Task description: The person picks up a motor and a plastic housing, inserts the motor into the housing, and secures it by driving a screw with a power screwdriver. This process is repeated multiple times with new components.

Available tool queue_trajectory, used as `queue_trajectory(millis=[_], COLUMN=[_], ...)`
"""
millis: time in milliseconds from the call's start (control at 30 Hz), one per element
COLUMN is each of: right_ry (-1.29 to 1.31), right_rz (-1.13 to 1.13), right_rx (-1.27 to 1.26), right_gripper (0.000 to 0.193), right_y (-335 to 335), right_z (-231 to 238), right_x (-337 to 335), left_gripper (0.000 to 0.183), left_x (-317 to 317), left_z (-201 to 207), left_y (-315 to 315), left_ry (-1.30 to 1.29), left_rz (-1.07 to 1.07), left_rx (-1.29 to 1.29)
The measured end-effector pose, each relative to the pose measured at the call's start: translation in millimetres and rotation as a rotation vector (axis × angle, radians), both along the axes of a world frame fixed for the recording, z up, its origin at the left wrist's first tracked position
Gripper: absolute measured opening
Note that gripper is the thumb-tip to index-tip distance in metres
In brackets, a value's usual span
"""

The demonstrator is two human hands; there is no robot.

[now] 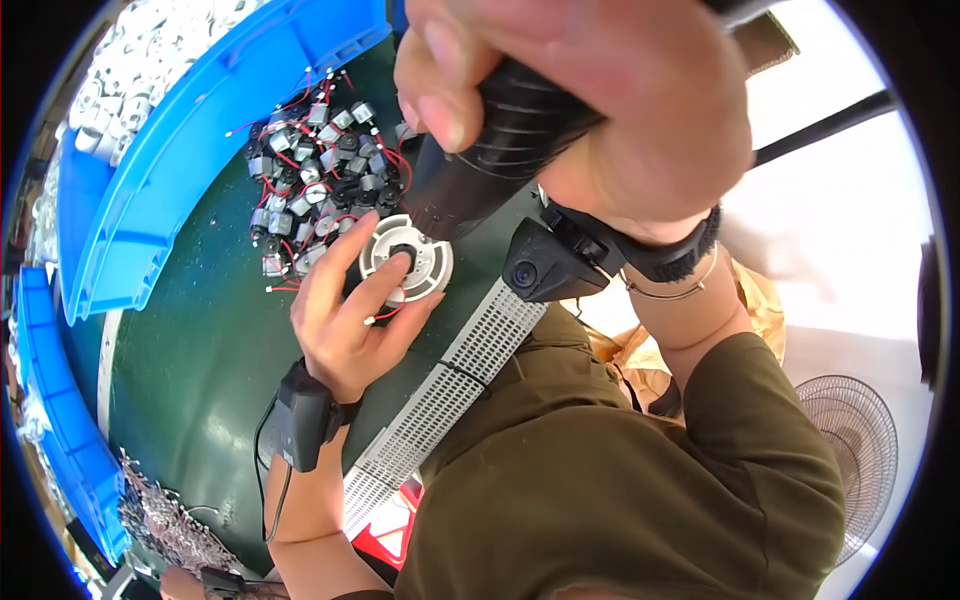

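Green bench (190,380) is topped with heaped motors (325,170). White disc (430,266) is held beside motors by left hand (345,325), fingers spread over it. Black driver (490,150) is gripped by right hand (640,110), fingers wrapped round; long axis slanted down-left toward disc's rim, contact unclear.

We take this for an assembly workshop: we see a green worktop (200,400), blue plastic bins (155,190), heaped white parts (150,60), a pile of small motors (325,172) with red wires, loose wiring (170,515) further along, and a black cylindrical tool (495,140) held over the worktop
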State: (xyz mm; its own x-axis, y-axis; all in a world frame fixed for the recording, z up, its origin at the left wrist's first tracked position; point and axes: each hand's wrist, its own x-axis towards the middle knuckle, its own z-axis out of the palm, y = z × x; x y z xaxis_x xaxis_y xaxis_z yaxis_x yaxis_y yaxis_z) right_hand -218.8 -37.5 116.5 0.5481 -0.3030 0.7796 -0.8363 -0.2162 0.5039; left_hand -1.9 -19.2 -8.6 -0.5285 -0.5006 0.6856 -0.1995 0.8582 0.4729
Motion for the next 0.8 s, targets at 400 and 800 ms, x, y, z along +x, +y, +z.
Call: queue_trajectory(millis=[400,800], right_ry=[2.652,2.685], right_rz=[-2.442,-2.171], right_rx=[-2.053,-1.904], right_gripper=[0.050,0.056], right_y=[27,32], right_z=[1,-4], right_x=[31,30], left_gripper=[0.035,0.035], left_x=[-3,-3], left_z=[4,2], left_y=[0,0], left_ry=[0.038,0.047], left_rz=[-0.002,-0.015], left_rx=[-0.011,0.014])
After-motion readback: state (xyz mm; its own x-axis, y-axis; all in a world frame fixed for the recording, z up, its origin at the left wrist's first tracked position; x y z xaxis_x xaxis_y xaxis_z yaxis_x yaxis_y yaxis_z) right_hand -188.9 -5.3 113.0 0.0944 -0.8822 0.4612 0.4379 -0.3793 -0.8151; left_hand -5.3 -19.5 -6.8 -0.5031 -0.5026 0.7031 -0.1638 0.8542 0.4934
